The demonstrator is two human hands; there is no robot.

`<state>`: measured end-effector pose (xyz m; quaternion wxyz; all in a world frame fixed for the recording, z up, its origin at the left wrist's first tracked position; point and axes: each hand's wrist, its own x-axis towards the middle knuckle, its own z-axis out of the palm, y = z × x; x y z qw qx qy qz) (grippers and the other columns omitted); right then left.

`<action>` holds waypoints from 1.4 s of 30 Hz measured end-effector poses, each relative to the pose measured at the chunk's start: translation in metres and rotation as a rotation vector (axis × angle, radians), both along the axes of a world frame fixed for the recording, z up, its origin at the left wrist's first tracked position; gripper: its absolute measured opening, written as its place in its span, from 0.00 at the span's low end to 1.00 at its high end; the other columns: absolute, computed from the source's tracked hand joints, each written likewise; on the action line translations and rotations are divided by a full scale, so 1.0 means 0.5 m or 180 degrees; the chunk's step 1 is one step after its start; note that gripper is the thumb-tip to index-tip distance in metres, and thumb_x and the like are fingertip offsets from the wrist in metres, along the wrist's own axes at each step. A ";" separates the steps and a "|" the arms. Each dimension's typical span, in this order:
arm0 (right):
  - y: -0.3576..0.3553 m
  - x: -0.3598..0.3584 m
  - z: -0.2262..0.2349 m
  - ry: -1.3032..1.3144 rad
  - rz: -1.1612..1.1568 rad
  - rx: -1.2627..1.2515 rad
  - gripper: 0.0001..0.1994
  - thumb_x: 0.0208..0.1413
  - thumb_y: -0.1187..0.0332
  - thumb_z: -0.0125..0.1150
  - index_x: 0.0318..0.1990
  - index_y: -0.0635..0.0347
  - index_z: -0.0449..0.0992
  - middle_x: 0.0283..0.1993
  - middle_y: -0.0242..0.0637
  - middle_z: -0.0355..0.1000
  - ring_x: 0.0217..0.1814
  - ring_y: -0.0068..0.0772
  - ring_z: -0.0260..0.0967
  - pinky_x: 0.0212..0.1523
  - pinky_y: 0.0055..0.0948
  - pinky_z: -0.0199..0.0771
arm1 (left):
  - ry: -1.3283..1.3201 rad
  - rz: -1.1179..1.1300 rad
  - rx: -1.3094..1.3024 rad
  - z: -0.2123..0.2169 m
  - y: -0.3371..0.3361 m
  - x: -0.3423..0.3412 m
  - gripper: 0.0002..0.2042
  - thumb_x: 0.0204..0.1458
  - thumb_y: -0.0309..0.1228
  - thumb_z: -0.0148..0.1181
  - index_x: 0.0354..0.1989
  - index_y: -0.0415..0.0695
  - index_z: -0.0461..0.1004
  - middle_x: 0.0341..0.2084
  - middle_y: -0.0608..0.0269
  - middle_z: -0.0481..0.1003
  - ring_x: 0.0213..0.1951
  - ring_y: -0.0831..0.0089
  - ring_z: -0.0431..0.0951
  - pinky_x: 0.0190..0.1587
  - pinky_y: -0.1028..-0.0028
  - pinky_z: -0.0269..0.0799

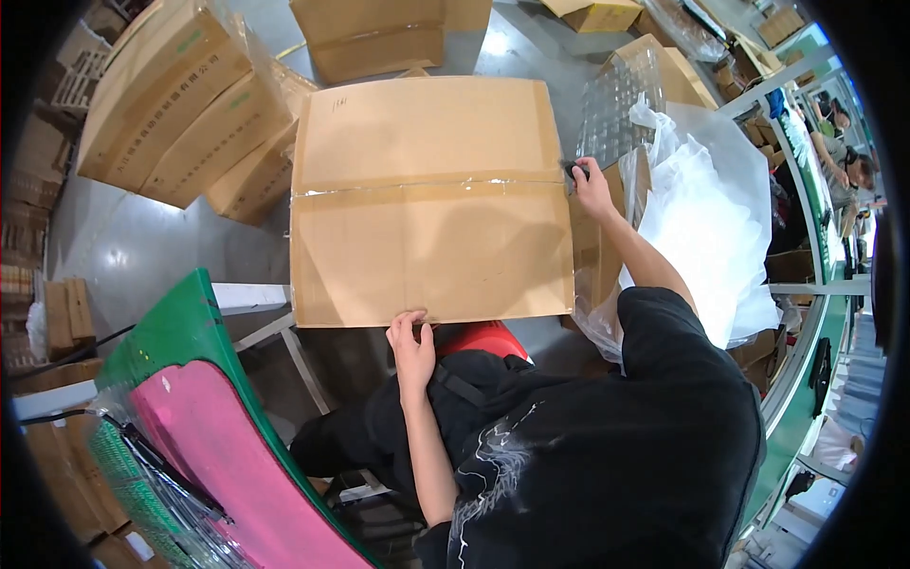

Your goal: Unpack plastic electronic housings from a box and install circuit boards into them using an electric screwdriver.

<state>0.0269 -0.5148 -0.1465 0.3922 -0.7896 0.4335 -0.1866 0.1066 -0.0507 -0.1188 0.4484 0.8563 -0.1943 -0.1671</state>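
A large brown cardboard box, closed, with a taped seam across its top, stands in front of me. My right hand is at the right edge of the box, near the end of the seam. It is closed around a small black tool that looks like a box cutter; its tip is at the box edge. My left hand touches the middle of the near edge, fingers loosely bent and thumb apart, with nothing held in it.
Stacked cartons stand at the left, another carton beyond the box. White foam sheets and bubble wrap lie at the right. A green panel with a pink mat is near left. Other people work far right.
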 end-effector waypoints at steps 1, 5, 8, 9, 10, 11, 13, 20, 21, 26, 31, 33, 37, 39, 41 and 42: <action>0.005 0.005 0.007 0.0047 -0.0104 -0.0139 0.13 0.63 0.62 0.53 0.51 0.56 0.68 0.31 0.45 0.76 0.34 0.42 0.76 0.37 0.37 0.73 | 0.0086 0.0025 -0.0062 0.000 0.001 0.002 0.11 0.53 0.25 0.56 0.46 0.43 0.74 0.47 0.55 0.70 0.53 0.56 0.66 0.57 0.63 0.64; -0.004 0.024 0.009 0.0227 -0.0212 -0.0519 0.13 0.64 0.61 0.52 0.52 0.54 0.67 0.41 0.56 0.76 0.43 0.60 0.74 0.44 0.45 0.72 | 0.0171 0.0079 -0.0108 -0.006 0.002 0.003 0.11 0.54 0.25 0.56 0.46 0.43 0.74 0.47 0.55 0.71 0.52 0.57 0.66 0.54 0.64 0.67; -0.031 0.015 0.012 0.0363 0.0172 -0.0534 0.14 0.64 0.62 0.51 0.53 0.57 0.69 0.38 0.53 0.76 0.39 0.52 0.75 0.42 0.41 0.73 | 0.0356 0.0124 -0.0175 -0.003 -0.002 0.006 0.11 0.55 0.26 0.56 0.46 0.43 0.74 0.47 0.56 0.71 0.52 0.58 0.67 0.50 0.66 0.70; -0.042 0.003 0.010 0.0362 0.0176 -0.0533 0.14 0.64 0.62 0.51 0.53 0.57 0.69 0.38 0.53 0.76 0.39 0.52 0.75 0.42 0.41 0.73 | 0.0408 0.0138 -0.0199 -0.006 -0.002 0.007 0.10 0.55 0.27 0.56 0.46 0.44 0.74 0.46 0.56 0.71 0.51 0.59 0.67 0.48 0.67 0.71; -0.057 -0.014 0.010 0.0487 0.0684 -0.0405 0.14 0.64 0.63 0.51 0.53 0.58 0.70 0.37 0.50 0.76 0.37 0.46 0.75 0.41 0.38 0.73 | 0.0458 0.0146 -0.0229 -0.010 -0.003 0.008 0.10 0.56 0.27 0.56 0.46 0.44 0.74 0.46 0.57 0.71 0.51 0.60 0.67 0.47 0.68 0.72; -0.068 -0.025 0.005 0.0614 0.1191 -0.0274 0.14 0.65 0.63 0.50 0.53 0.60 0.71 0.35 0.48 0.76 0.35 0.41 0.75 0.40 0.36 0.73 | 0.0458 0.0144 -0.0235 -0.015 0.000 0.010 0.10 0.56 0.27 0.56 0.46 0.44 0.74 0.46 0.57 0.71 0.51 0.60 0.67 0.47 0.68 0.72; -0.047 -0.025 0.018 0.0647 0.1198 -0.0085 0.15 0.65 0.63 0.50 0.52 0.62 0.72 0.33 0.43 0.75 0.33 0.35 0.72 0.37 0.34 0.72 | 0.0364 0.0083 -0.0187 -0.027 0.009 0.008 0.11 0.56 0.27 0.56 0.47 0.43 0.74 0.45 0.56 0.71 0.50 0.61 0.68 0.46 0.68 0.72; -0.117 -0.040 -0.069 0.0134 0.1423 -0.1187 0.14 0.67 0.62 0.49 0.51 0.61 0.73 0.26 0.29 0.67 0.22 0.18 0.61 0.22 0.26 0.64 | 0.0131 0.0117 -0.0375 -0.012 -0.014 0.011 0.09 0.55 0.28 0.58 0.43 0.41 0.76 0.39 0.56 0.75 0.43 0.63 0.73 0.40 0.69 0.74; -0.103 -0.025 -0.064 0.0133 0.1450 -0.1173 0.14 0.67 0.62 0.49 0.51 0.61 0.73 0.26 0.29 0.67 0.22 0.18 0.61 0.22 0.26 0.64 | 0.0606 0.0125 -0.0139 -0.007 -0.009 0.009 0.09 0.54 0.29 0.59 0.41 0.40 0.77 0.33 0.57 0.76 0.37 0.62 0.75 0.38 0.68 0.75; -0.053 0.006 -0.019 0.0060 0.0871 0.1131 0.13 0.69 0.63 0.45 0.50 0.60 0.72 0.22 0.27 0.62 0.19 0.18 0.60 0.20 0.23 0.61 | 0.1403 -0.0371 0.0742 -0.038 -0.031 -0.030 0.23 0.51 0.42 0.64 0.49 0.36 0.74 0.32 0.55 0.81 0.40 0.70 0.82 0.43 0.69 0.76; -0.055 0.044 -0.017 -0.0089 0.0429 0.0878 0.13 0.67 0.64 0.47 0.46 0.62 0.75 0.26 0.32 0.70 0.21 0.20 0.66 0.22 0.26 0.66 | 0.3263 0.0871 -0.1600 -0.041 -0.084 -0.043 0.23 0.58 0.42 0.60 0.52 0.35 0.71 0.44 0.51 0.79 0.46 0.62 0.80 0.48 0.67 0.75; -0.057 0.072 -0.020 -0.0184 0.0245 0.0816 0.13 0.67 0.64 0.47 0.46 0.63 0.75 0.26 0.32 0.70 0.20 0.21 0.65 0.21 0.26 0.65 | 0.3181 0.1172 -0.2205 -0.028 -0.093 -0.041 0.21 0.60 0.40 0.58 0.54 0.35 0.70 0.48 0.49 0.76 0.50 0.59 0.78 0.53 0.64 0.72; -0.106 0.095 -0.005 -0.0045 0.0792 -0.0110 0.14 0.67 0.62 0.47 0.47 0.62 0.75 0.23 0.28 0.66 0.18 0.19 0.61 0.19 0.25 0.62 | 0.3229 0.1152 -0.3061 -0.025 -0.111 -0.041 0.26 0.60 0.37 0.56 0.63 0.38 0.60 0.58 0.47 0.67 0.60 0.54 0.69 0.63 0.62 0.62; -0.113 0.095 0.011 0.0487 0.1416 0.0430 0.15 0.67 0.60 0.47 0.51 0.59 0.75 0.21 0.25 0.63 0.18 0.17 0.58 0.19 0.22 0.60 | 0.3485 0.1150 -0.3690 -0.036 -0.085 -0.041 0.27 0.60 0.36 0.55 0.65 0.38 0.58 0.60 0.47 0.64 0.61 0.52 0.67 0.64 0.61 0.61; -0.121 0.047 0.024 0.0625 0.1488 0.0677 0.15 0.67 0.60 0.48 0.50 0.58 0.75 0.21 0.25 0.63 0.18 0.16 0.57 0.19 0.22 0.60 | 0.4112 0.1224 -0.4597 -0.061 -0.083 -0.029 0.29 0.61 0.29 0.51 0.70 0.43 0.49 0.64 0.53 0.59 0.62 0.52 0.66 0.63 0.60 0.62; -0.116 0.035 0.034 0.0773 0.1567 0.0980 0.14 0.67 0.60 0.48 0.50 0.58 0.75 0.21 0.24 0.63 0.18 0.16 0.57 0.18 0.22 0.60 | 0.4077 0.1264 -0.4668 -0.053 -0.078 -0.032 0.29 0.61 0.29 0.51 0.70 0.43 0.49 0.64 0.53 0.59 0.62 0.52 0.66 0.63 0.60 0.62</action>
